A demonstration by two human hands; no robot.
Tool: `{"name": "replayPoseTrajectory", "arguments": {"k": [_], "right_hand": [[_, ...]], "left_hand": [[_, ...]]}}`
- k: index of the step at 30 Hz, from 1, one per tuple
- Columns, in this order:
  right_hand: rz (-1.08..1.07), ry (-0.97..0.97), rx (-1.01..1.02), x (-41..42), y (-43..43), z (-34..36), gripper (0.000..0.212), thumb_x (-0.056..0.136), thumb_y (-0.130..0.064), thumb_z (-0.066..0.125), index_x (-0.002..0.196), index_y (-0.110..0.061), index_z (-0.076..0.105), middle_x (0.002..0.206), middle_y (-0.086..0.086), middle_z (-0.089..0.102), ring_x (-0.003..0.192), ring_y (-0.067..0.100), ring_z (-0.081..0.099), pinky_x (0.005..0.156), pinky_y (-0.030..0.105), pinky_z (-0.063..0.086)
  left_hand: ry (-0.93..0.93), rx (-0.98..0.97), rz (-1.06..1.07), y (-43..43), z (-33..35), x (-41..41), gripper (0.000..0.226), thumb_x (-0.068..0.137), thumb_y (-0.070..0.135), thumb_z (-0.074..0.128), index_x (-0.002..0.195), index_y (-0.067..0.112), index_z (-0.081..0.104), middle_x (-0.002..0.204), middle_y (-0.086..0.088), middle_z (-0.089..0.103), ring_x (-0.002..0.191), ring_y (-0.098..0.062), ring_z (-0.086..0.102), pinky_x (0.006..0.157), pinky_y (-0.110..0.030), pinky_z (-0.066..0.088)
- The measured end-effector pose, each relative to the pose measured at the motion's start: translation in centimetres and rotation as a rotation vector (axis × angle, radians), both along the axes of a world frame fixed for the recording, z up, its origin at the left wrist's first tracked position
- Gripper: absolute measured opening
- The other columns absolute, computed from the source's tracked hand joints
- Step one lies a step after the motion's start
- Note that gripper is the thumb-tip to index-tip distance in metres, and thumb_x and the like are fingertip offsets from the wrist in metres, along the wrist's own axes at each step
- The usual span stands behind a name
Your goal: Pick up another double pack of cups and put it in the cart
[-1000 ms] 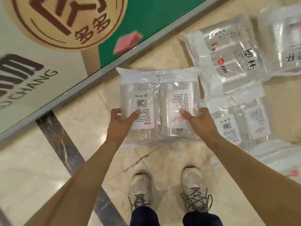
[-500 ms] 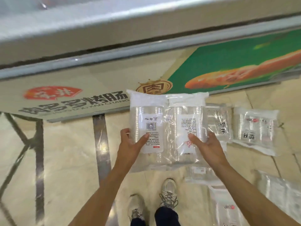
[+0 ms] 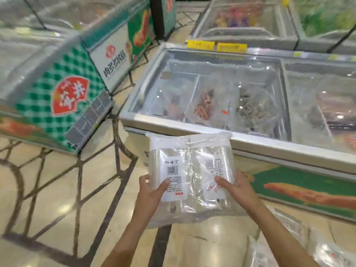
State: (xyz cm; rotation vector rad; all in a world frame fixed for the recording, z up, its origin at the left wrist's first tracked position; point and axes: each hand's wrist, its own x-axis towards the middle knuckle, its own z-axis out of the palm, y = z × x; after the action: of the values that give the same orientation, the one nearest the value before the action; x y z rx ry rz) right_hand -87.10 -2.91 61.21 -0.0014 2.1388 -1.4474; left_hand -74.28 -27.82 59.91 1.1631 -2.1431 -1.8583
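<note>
Now both hands hold one clear pack of cups (image 3: 190,174) up in the air, just before the near edge of a glass-top freezer (image 3: 221,97). Left hand (image 3: 152,191) pinches its left side, thumb on the white label. Right hand (image 3: 237,189) grips its right side. More packs (image 3: 289,247) lie on the floor.

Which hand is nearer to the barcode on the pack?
Left. The left hand grips the pack with its thumb just below the barcode; the right hand holds the opposite side.
</note>
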Motion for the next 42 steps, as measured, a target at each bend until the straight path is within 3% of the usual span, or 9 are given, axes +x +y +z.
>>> {"name": "replayPoseTrajectory", "arguments": {"k": [2,7,13,17,21,27,29,33,42], "right_hand": [[0.081,0.055,0.02,0.5,-3.4,3.7,0.066,0.073,-0.06,0.08,0.127,-0.031,0.056,0.114,-0.011,0.07,0.097,0.01,0.07,0.082,0.031,0.055],[0.327,0.135,-0.061,3.4,-11.7,10.6,0.038,0.084,-0.048,0.076,0.117,-0.034,0.064,0.109,-0.009,0.075,0.092,0.01,0.074,0.091,0.04,0.057],[0.608,0.21,-0.126,8.7,-21.6,13.8,0.077,0.075,-0.07,0.072,0.139,-0.036,0.046,0.134,-0.015,0.059,0.118,0.013,0.06,0.103,0.043,0.048],[0.835,0.224,-0.15,13.2,-27.5,13.1,0.1,0.06,-0.087,0.068,0.141,-0.03,0.05,0.135,-0.008,0.062,0.121,0.017,0.062,0.104,0.046,0.049],[1.097,0.185,-0.152,20.9,-31.9,12.9,0.084,0.06,-0.082,0.072,0.122,-0.024,0.065,0.109,-0.008,0.075,0.095,0.009,0.073,0.088,0.042,0.058],[1.468,0.154,-0.209,37.6,-34.1,14.4,0.056,0.073,-0.062,0.078,0.114,-0.023,0.07,0.098,-0.008,0.078,0.086,0.009,0.075,0.083,0.041,0.06],[1.563,0.141,-0.204,43.1,-33.9,14.3,0.063,0.069,-0.067,0.078,0.116,-0.025,0.069,0.1,-0.01,0.077,0.087,0.009,0.075,0.084,0.041,0.06],[1.744,0.14,-0.207,53.9,-32.8,12.7,0.088,0.055,-0.086,0.073,0.119,-0.027,0.064,0.104,-0.008,0.075,0.091,0.011,0.074,0.085,0.043,0.06],[2.083,0.063,-0.269,77.7,-20.8,15.9,0.027,0.088,-0.037,0.075,0.112,-0.025,0.069,0.098,-0.003,0.078,0.083,0.013,0.077,0.077,0.036,0.062]], "left_hand": [[0.033,-0.004,0.061,-2.7,4.0,2.1,0.075,0.071,0.054,0.082,0.125,0.02,0.043,0.11,0.006,0.069,0.083,-0.006,0.074,0.079,-0.037,0.061],[0.088,-0.05,0.278,-8.0,10.6,9.3,0.075,0.066,0.065,0.082,0.119,0.029,0.042,0.114,0.001,0.069,0.092,-0.019,0.075,0.084,-0.051,0.06],[0.078,-0.165,0.591,-10.6,15.5,19.7,0.071,0.075,0.063,0.077,0.122,0.029,0.036,0.116,0.003,0.064,0.095,-0.018,0.07,0.085,-0.045,0.059],[0.045,-0.237,0.835,-9.2,17.1,27.6,0.064,0.085,0.053,0.072,0.129,0.024,0.035,0.116,0.003,0.061,0.094,-0.014,0.066,0.072,-0.03,0.051],[-0.012,-0.282,1.065,-5.7,16.9,36.9,0.065,0.081,0.06,0.074,0.124,0.02,0.045,0.106,0.01,0.065,0.088,-0.003,0.065,0.067,-0.023,0.048],[0.007,-0.272,1.384,1.7,17.9,51.8,0.072,0.076,0.06,0.08,0.122,0.014,0.049,0.109,0.003,0.07,0.085,-0.013,0.075,0.068,-0.03,0.06],[0.008,-0.268,1.464,4.4,17.7,56.5,0.084,0.071,0.068,0.081,0.128,0.013,0.052,0.116,-0.003,0.072,0.089,-0.014,0.076,0.073,-0.035,0.063],[-0.018,-0.28,1.703,11.0,17.7,63.3,0.059,0.086,0.047,0.076,0.124,0.016,0.043,0.104,0.015,0.057,0.077,-0.001,0.067,0.052,-0.013,0.051],[0.002,-0.248,2.027,26.2,15.0,81.2,0.055,0.087,0.044,0.074,0.122,0.016,0.042,0.113,0.003,0.063,0.088,-0.006,0.066,0.063,-0.022,0.048]]}}
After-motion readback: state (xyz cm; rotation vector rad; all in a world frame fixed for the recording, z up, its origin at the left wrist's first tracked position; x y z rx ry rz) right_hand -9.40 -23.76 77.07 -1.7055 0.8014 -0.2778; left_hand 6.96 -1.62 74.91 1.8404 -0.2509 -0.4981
